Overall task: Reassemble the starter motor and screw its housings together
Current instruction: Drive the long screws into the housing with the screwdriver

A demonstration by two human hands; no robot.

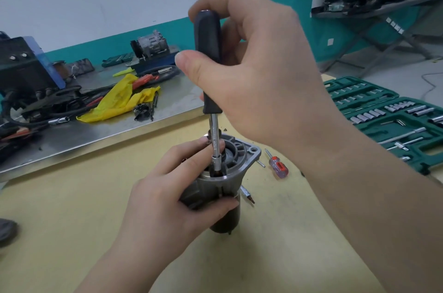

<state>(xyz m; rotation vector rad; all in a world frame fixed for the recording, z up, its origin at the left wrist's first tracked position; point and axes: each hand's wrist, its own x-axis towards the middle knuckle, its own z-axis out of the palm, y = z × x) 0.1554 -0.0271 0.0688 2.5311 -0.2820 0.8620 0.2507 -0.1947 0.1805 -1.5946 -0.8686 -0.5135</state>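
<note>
The starter motor (236, 168) stands upright on the yellow table (72, 221), its grey aluminium nose housing on top and the dark cylindrical body below. My left hand (172, 187) grips the housing from the left, fingers wrapped round its side and front. My right hand (254, 77) holds the black handle of a nut driver (208, 58) from above. The driver's silver shaft (215, 146) goes straight down into the housing's top beside the gear opening. The fastener under its tip is hidden.
A small red-handled screwdriver (278, 166) and a loose bit (247, 194) lie right of the motor. A green socket set case (388, 120) sits open at right. On the metal bench (96, 132) behind are a yellow cloth (119, 101), cables and a compressor (151, 46).
</note>
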